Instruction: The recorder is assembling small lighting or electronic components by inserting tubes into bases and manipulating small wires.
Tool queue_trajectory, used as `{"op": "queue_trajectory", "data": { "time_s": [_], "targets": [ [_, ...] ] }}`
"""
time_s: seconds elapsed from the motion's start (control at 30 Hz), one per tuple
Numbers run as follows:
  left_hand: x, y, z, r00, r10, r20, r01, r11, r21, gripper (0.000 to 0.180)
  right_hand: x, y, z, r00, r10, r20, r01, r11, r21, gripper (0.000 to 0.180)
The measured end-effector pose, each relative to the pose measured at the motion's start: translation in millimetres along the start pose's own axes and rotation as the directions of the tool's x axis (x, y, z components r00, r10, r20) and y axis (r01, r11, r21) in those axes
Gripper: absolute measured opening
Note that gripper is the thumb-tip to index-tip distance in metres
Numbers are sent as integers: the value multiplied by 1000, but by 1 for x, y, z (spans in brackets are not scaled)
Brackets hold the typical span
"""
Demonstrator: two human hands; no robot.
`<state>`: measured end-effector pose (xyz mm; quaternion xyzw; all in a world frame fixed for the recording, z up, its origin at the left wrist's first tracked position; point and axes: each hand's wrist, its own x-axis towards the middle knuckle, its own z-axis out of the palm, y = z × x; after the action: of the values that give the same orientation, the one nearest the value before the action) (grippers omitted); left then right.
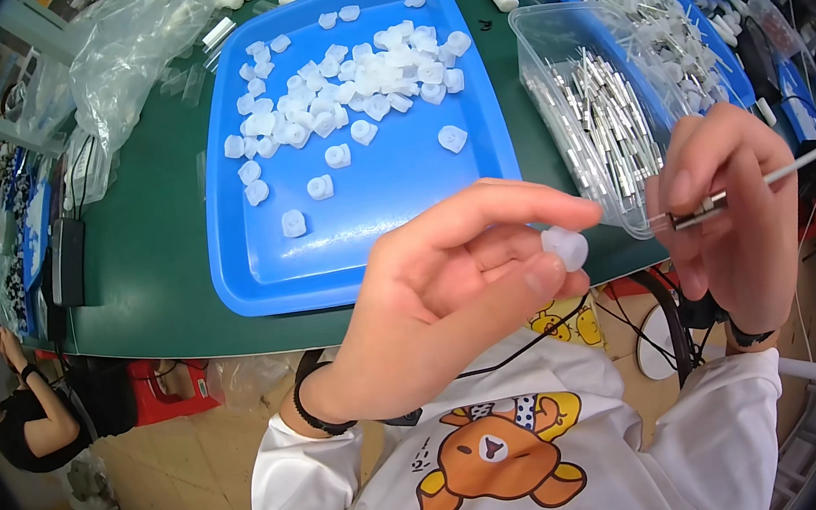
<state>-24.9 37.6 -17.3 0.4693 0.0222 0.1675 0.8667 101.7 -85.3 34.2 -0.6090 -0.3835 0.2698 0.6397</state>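
Note:
My left hand (424,304) pinches a small translucent white plastic cap (566,248) between thumb and fingers, in front of the blue tray (375,233). Similar caps (373,78) lie heaped and scattered inside that tray. To the right, my right hand (739,202) is closed around a thin rod (793,167) with a dark metal middle and a white end pointing out to the right. A short clear tip shows on its left, directed at the cap but apart from it. Part of the rod is hidden behind my fingers.
A clear plastic box (536,34) of metal-ended sticks (609,121) stands right of the tray. Beyond it, another blue tray (693,16) bears many thin clear pieces. Clear plastic bags (129,60) lie at the back left. Another person (34,418) sits at the far left.

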Motion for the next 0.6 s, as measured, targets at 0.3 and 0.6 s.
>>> {"op": "queue_trajectory", "data": {
  "time_s": [0.3,0.6],
  "targets": [
    [-3,7,10,991,-134,-21,123,954,-275,38,-2,2,-7,811,-485,328,575,766,-287,28],
    [-4,-4,1,998,68,16,-63,975,-213,38,6,2,-7,728,-407,551,615,743,-263,24]
  ]
}}
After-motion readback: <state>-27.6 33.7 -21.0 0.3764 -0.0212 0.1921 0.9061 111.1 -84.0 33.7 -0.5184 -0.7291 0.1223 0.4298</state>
